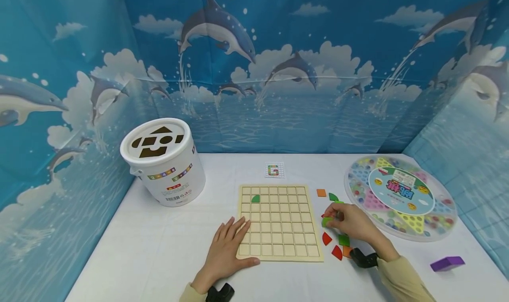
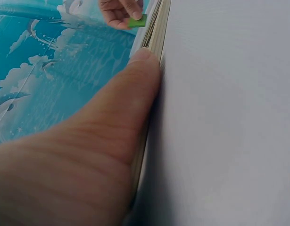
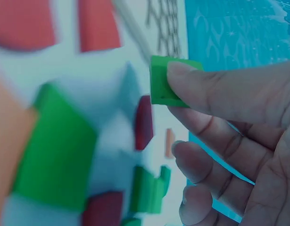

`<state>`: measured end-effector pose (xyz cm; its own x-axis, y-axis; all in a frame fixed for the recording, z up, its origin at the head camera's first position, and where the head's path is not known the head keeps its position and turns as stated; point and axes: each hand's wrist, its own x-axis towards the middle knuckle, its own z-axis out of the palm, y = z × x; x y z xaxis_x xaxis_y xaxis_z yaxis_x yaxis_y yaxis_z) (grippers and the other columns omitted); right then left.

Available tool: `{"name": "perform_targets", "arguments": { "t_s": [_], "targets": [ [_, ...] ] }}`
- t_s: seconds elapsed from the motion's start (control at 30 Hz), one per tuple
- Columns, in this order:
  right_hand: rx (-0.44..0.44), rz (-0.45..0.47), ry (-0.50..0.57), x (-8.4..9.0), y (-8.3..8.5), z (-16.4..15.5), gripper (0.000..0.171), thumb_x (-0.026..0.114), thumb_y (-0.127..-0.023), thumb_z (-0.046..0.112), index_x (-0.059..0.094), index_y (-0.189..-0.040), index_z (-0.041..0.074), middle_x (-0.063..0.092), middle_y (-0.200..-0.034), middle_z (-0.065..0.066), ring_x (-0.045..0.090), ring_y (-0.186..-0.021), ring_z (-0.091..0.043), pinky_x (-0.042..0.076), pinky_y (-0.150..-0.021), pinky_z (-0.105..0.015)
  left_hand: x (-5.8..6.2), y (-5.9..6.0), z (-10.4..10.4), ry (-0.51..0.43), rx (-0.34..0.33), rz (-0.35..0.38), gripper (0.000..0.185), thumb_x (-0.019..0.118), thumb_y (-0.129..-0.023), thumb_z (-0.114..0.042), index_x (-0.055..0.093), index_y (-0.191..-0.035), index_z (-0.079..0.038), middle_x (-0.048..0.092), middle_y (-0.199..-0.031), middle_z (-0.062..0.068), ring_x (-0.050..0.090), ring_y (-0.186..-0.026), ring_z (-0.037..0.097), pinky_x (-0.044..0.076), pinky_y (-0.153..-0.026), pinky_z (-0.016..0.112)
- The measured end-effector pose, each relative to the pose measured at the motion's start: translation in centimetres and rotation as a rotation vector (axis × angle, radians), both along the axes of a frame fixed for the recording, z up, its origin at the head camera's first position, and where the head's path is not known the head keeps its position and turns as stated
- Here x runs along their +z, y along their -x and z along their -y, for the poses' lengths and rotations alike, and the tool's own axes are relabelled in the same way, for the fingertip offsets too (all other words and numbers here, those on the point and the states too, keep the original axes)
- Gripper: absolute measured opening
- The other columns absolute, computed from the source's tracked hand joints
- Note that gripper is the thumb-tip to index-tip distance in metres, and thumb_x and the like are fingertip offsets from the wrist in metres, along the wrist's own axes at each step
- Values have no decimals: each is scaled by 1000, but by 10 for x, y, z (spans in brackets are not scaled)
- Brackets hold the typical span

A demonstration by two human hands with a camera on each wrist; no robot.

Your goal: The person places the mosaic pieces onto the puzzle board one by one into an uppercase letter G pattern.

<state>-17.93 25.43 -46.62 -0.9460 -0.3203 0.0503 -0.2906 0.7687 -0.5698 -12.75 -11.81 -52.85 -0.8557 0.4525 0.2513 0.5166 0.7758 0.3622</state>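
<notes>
Across the white table [image 1: 159,249], flat and square to the person: wooden grid board [image 1: 279,221], pinned at its near-left corner by the left hand [image 1: 228,253], fingers straight and spread on the wood, thumb along the edge. Just right of that board, lifted off the cloth: small light-green tile [image 1: 327,221], pinched between thumb and fingertips of the right hand [image 1: 350,222], remaining fingers loosely curled beneath.

Likely trouble, as a judgement only: shallow pinch on a thin, slick tile, so possibly a twist or a drop among the loose pieces below; board liable to skate on the cloth should the flat hand ease off; sleeve or wrist close enough to sweep the scattered pieces out of place.

Around, from big to small: round marble-game tray [image 1: 399,196] at far right, well apart from the board; white shape-sorter bucket [image 1: 164,163] at far left; purple block [image 1: 447,263] near the right edge; pattern card [image 1: 274,170] just beyond the board. Beside the board's right edge, a scatter of red, green and orange pieces [image 1: 338,244] crowding the pinching hand. Already seated in one cell near the upper left: dark-green quarter piece [image 1: 256,198].
</notes>
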Motion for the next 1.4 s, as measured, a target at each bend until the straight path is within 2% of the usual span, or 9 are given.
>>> {"name": "perform_targets", "arguments": {
  "t_s": [0.13, 0.3, 0.37, 0.53, 0.83, 1.07, 1.4],
  "targets": [
    [6, -59, 19, 5, 7, 10, 13, 77, -79, 11, 67, -86, 17, 58, -75, 9, 44, -57, -10, 37, -49, -25, 0, 0, 1, -1, -3, -5, 94, 56, -78, -72, 35, -148, -14, 32, -150, 7, 21, -139, 34, 15, -109, 53],
    [52, -159, 102, 3, 23, 28, 15, 79, -77, 9, 66, -82, 16, 58, -77, 9, 49, -62, -10, 41, -53, -26, 0, 0, 1, -8, -5, -10, 94, 56, -78, -71, 35, -148, -14, 32, -150, 7, 21, -139, 34, 14, -109, 52],
    [69, -173, 144, 0, 30, 37, 15, 79, -77, 10, 66, -81, 16, 59, -78, 8, 50, -62, -11, 41, -52, -26, 0, 1, 2, -14, -7, -11, 93, 56, -78, -71, 35, -148, -13, 32, -150, 7, 21, -138, 35, 14, -109, 52],
    [65, -135, 191, -2, 45, 63, 13, 78, -78, 12, 66, -82, 16, 59, -76, 8, 50, -59, -11, 40, -51, -28, 1, 1, 2, -15, -3, -7, 93, 56, -78, -72, 35, -148, -14, 31, -151, 7, 21, -139, 34, 13, -109, 52],
    [44, -84, 188, 1, 61, 104, 4, 73, -83, 13, 71, -86, 12, 63, -79, 5, 51, -61, -11, 41, -53, -31, 3, 1, 1, 1, 4, 0, 94, 57, -77, -72, 36, -148, -14, 32, -150, 6, 21, -139, 34, 14, -109, 52],
    [54, -59, 172, 0, 67, 127, 4, 71, -86, 12, 72, -90, 12, 64, -82, 4, 53, -64, -10, 44, -55, -30, 3, 1, 0, -3, -5, -9, 94, 55, -78, -73, 36, -148, -13, 33, -150, 7, 22, -138, 35, 15, -109, 53],
    [20, -36, 130, -4, 71, 149, 4, 72, -85, 13, 71, -89, 12, 62, -78, 7, 54, -63, -9, 45, -55, -29, 0, 0, 1, 1, -3, -26, 94, 54, -77, -74, 36, -148, -14, 33, -150, 6, 22, -138, 33, 16, -109, 52]
  ]
}}
